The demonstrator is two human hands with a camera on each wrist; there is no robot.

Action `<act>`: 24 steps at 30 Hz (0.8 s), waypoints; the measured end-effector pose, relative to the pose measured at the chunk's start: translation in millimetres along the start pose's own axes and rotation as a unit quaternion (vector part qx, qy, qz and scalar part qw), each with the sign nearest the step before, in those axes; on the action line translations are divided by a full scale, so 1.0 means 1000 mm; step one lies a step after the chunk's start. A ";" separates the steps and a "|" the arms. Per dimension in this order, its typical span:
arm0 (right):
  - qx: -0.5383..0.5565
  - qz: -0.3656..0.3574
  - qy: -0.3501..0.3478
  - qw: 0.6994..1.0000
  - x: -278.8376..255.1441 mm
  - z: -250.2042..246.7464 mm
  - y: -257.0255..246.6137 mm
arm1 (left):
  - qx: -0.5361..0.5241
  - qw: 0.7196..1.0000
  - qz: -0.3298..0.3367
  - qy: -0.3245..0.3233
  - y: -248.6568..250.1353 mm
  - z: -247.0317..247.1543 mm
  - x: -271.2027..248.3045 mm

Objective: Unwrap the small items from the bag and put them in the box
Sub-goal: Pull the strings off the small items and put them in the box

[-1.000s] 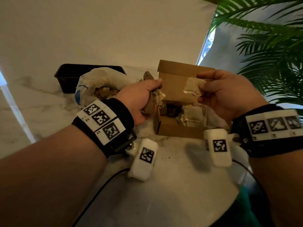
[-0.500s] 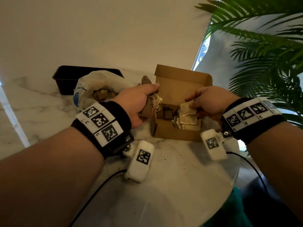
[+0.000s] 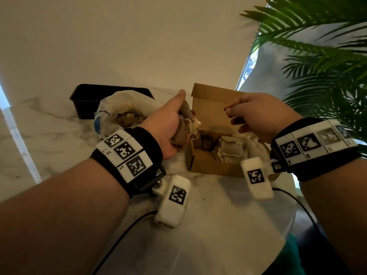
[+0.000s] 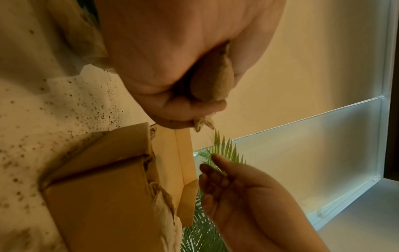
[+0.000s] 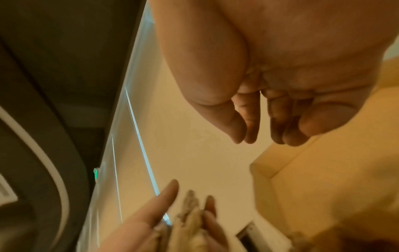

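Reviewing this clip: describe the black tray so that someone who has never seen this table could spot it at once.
Start at the open cardboard box in the middle of the marble table. Left of it sits a crumpled white plastic bag; the black tray stands just behind that bag, by the wall. It is the only dark, rigid, rectangular container there.

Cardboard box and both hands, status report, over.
Left hand grips a crumpled brown paper bundle beside the open cardboard box. Right hand empty over it, fingers relaxed. Pale unwrapped sachets inside. Nothing blocking.
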State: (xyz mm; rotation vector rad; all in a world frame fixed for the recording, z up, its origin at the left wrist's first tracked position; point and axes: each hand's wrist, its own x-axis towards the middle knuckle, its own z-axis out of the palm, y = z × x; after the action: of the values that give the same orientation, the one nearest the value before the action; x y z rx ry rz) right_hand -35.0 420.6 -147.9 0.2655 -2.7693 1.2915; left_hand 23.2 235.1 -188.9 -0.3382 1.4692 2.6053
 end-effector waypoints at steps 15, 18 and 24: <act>0.386 0.034 -0.014 0.922 -0.017 0.058 0.021 | -0.038 0.995 -0.014 -0.094 -0.004 0.003 -0.003; 0.410 0.011 -0.034 0.911 -0.020 0.058 0.022 | 0.010 0.996 0.012 -0.090 -0.006 0.003 -0.001; 0.366 -0.028 -0.063 0.928 -0.030 0.061 0.016 | 0.004 0.998 0.031 -0.058 -0.005 0.002 0.000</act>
State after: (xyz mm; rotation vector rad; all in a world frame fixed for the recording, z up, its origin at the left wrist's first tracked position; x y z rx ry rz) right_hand -8.0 387.9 -202.9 0.4693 -2.2053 2.3067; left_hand 24.0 239.4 -191.7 -0.1389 1.4731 2.6174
